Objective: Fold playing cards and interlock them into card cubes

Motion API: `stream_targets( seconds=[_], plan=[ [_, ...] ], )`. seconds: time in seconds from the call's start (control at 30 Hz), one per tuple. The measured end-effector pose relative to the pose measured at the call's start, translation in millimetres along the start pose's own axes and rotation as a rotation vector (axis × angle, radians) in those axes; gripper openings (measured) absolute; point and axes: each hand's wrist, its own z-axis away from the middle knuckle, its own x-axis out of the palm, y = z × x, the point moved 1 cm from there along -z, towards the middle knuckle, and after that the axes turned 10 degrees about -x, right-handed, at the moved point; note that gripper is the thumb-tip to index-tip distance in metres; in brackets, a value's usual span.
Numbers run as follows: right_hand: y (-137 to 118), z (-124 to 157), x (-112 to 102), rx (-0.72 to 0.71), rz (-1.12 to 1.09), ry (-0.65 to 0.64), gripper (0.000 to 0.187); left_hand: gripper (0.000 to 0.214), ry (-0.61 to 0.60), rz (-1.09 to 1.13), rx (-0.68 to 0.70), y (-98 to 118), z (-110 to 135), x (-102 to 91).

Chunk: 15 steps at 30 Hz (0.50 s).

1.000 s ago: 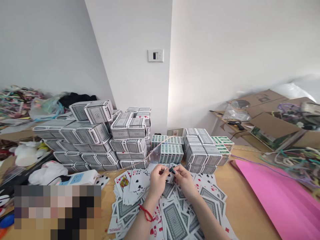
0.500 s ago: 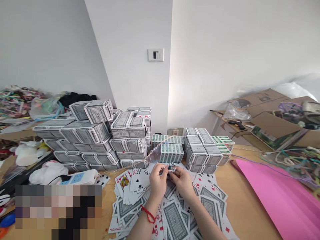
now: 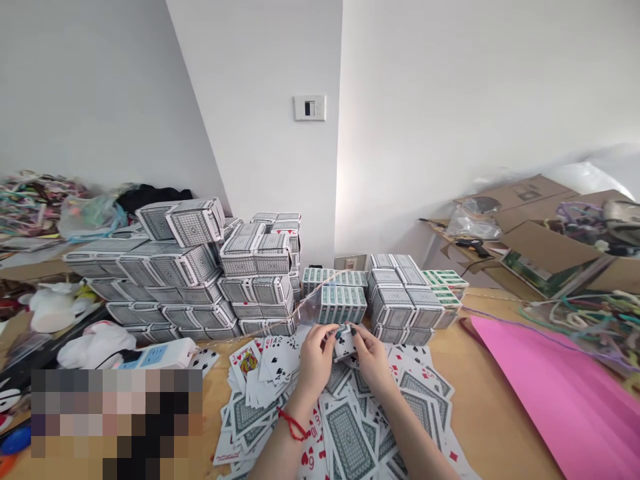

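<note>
My left hand (image 3: 315, 357) and my right hand (image 3: 371, 358) meet just above the table and together pinch a small stack of playing cards (image 3: 345, 343), its face with black pips turned toward me. A red string circles my left wrist. Under both hands lies a loose spread of playing cards (image 3: 345, 427), some face up, some showing grey patterned backs. Directly behind my hands stand green card packs (image 3: 343, 303).
Wrapped grey card packs are piled high at the left (image 3: 185, 273) and in a lower block at the right (image 3: 405, 300). A pink sheet (image 3: 560, 393) covers the right of the wooden table (image 3: 493, 427). Cardboard boxes (image 3: 550, 247), plush toys (image 3: 55, 307) and clutter line the edges.
The small stack between my fingers has tipped up, so its face now shows. Both hands stay in about the same place.
</note>
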Motion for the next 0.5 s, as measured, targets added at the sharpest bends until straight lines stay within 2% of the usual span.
stream_targets(
  seconds=[0.1,0.27,0.4,0.5],
  plan=[
    [-3.1,1.1,1.2,0.014,-0.014,0.022,0.036,0.025,-0.029,-0.045,0.017,0.8,0.7,0.5],
    [-5.6,1.2,2.0,0.088,-0.142,0.146,0.030,0.024,-0.042,-0.109,0.072,0.6,2.2,1.6],
    [-0.7,0.1,3.1,0.152,-0.345,0.092,0.025,0.022,0.006,-0.114,0.049,-2.5,1.1,3.4],
    [2.6,-0.1,3.2,0.203,-0.413,0.048,0.022,0.022,0.014,-0.102,0.047,-3.3,0.4,4.4]
  ],
)
